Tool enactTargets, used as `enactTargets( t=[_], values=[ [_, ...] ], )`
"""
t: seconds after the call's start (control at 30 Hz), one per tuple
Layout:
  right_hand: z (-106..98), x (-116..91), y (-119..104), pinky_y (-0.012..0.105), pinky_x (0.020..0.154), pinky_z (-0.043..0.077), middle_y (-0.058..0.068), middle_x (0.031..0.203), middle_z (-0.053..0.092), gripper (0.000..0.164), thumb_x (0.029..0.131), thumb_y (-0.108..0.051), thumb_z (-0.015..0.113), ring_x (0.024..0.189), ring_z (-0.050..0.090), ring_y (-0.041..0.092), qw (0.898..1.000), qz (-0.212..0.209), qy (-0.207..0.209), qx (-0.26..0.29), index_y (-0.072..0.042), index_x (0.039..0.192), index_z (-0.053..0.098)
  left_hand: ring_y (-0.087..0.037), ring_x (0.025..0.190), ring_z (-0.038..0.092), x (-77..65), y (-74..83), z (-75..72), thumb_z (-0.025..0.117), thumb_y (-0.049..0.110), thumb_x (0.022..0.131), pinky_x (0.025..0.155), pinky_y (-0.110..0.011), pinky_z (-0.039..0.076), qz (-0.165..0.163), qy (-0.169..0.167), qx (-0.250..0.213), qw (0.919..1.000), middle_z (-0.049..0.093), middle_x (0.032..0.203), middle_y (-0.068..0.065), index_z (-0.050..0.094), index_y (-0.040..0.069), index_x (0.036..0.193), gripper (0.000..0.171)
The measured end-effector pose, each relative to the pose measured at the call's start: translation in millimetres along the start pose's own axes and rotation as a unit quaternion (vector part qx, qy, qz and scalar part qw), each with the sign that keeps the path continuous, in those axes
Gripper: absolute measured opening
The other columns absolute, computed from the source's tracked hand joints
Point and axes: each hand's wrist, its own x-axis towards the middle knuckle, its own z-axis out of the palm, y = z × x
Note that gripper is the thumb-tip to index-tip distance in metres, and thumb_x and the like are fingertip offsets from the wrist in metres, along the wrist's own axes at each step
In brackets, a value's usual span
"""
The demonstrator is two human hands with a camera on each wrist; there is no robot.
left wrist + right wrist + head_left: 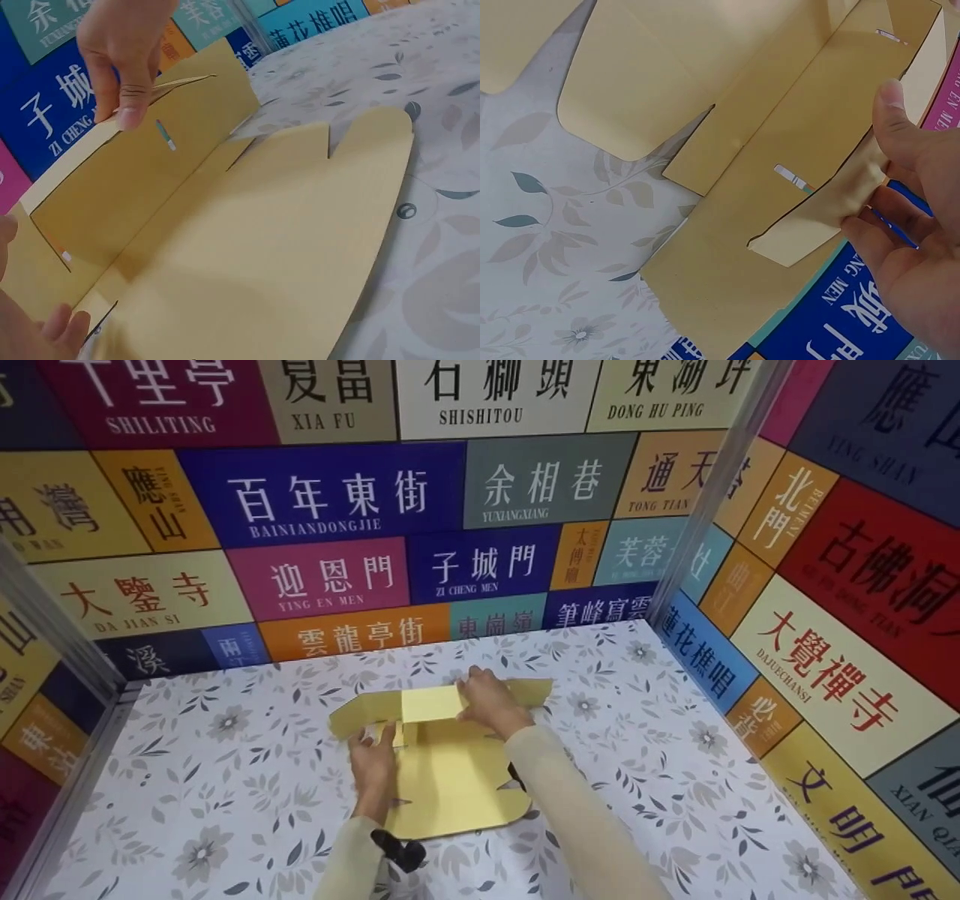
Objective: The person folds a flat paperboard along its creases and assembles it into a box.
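A yellow cardboard blank (457,787) with cut slits and folded panels lies on the patterned surface, its far panel (150,165) standing up along a crease. At the top of that panel, my right hand (491,701) pinches a folded flap (810,217), thumb on the near face and fingers behind. Two narrow slots (791,178) show in the raised panel. My left hand (373,765) is beside the blank's left slit, with its fingers loosely bent near the card. In the left wrist view, only part of the left hand (30,322) shows at the lower left edge.
A white table (247,780) with grey leaves and flowers lies under the cardboard. Walls (322,495) of coloured panels with printed characters rise behind and to both sides. A black strap with a small device (401,851) is on the left wrist.
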Motion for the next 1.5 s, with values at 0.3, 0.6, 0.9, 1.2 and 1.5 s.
enactTargets(
  t=[0.3, 0.6, 0.9, 1.2, 1.5],
  values=[
    [1.0, -1.3, 0.0, 0.044, 0.107, 0.050, 0.020, 0.133, 0.056, 0.057, 0.085, -0.027, 0.080, 0.121, 0.055, 0.035, 1.000, 0.015, -0.019, 0.016, -0.002, 0.134, 0.063, -0.043, 0.131, 0.050, 2.1, -6.9, -3.6, 0.047, 0.023, 0.103, 0.111, -0.049, 0.045, -0.027, -0.018, -0.020, 0.9993, 0.033, 0.156, -0.032, 0.012, -0.002, 0.158, 0.070],
    [-2.6, -0.8, 1.7, 0.044, 0.106, 0.050, 0.020, 0.131, 0.055, 0.063, 0.082, -0.022, 0.083, 0.119, 0.055, 0.035, 0.998, 0.028, -0.010, 0.048, -0.001, 0.137, 0.060, -0.043, 0.138, 0.044, 6.6, -3.6, -1.3, 0.043, 0.019, 0.102, 0.114, -0.046, 0.043, -0.028, -0.030, -0.073, 0.9964, 0.031, 0.159, -0.028, 0.017, -0.004, 0.157, 0.065],
    [0.1, 1.6, 2.3, 0.044, 0.102, 0.052, 0.021, 0.127, 0.056, 0.064, 0.083, -0.027, 0.083, 0.117, 0.056, 0.036, 1.000, 0.003, -0.005, 0.009, -0.002, 0.137, 0.060, -0.032, 0.097, 0.069, 0.5, 0.8, 2.9, 0.041, 0.010, 0.099, 0.100, -0.040, 0.055, 0.024, -0.031, -0.126, 0.9912, 0.053, 0.131, -0.033, 0.022, -0.011, 0.152, 0.060],
    [1.0, 1.5, 0.4, 0.044, 0.113, 0.045, 0.022, 0.143, 0.050, 0.068, 0.085, -0.029, 0.081, 0.130, 0.051, 0.037, 0.999, 0.023, -0.028, 0.020, -0.004, 0.143, 0.055, -0.030, 0.103, 0.066, 2.1, -2.6, 9.4, 0.044, 0.010, 0.098, 0.100, -0.042, 0.054, 0.049, -0.066, -0.056, 0.9950, 0.028, 0.160, -0.030, 0.013, -0.005, 0.158, 0.069],
    [1.5, -2.0, -0.9, 0.045, 0.115, 0.043, 0.023, 0.149, 0.046, 0.068, 0.085, -0.027, 0.080, 0.134, 0.048, 0.038, 0.999, 0.031, -0.022, 0.032, -0.006, 0.144, 0.054, -0.044, 0.143, 0.039, 6.2, -7.5, 17.2, 0.046, 0.014, 0.101, 0.117, -0.051, 0.039, 0.073, -0.107, -0.021, 0.9914, 0.023, 0.164, -0.024, 0.006, -0.004, 0.159, 0.073]
  ],
)
